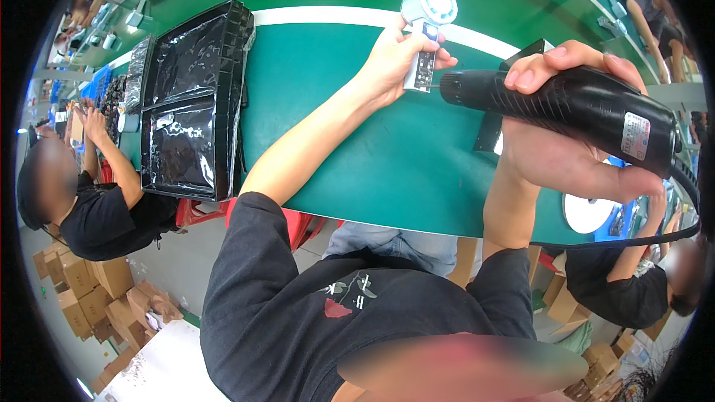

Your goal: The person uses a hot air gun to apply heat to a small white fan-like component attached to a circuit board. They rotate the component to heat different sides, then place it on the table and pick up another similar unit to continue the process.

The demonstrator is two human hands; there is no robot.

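Observation:
My left hand is closed round the handle of a small white handheld fan, held up over the far part of the bench. Its round head points away from me, and a circuit board shows in the handle. Wrapped in my right hand is a black electric screwdriver, lying nearly level with its nose to the left. Its thin bit reaches the lower end of the fan's handle; whether it sits in a screw is too small to tell. A black cord runs from the tool's rear end.
Left on the green bench stands a black tray lined with shiny plastic. Behind the screwdriver is a dark box-like stand; a white disc lies at right. Co-workers sit on both sides. Cardboard boxes are stacked on the floor.

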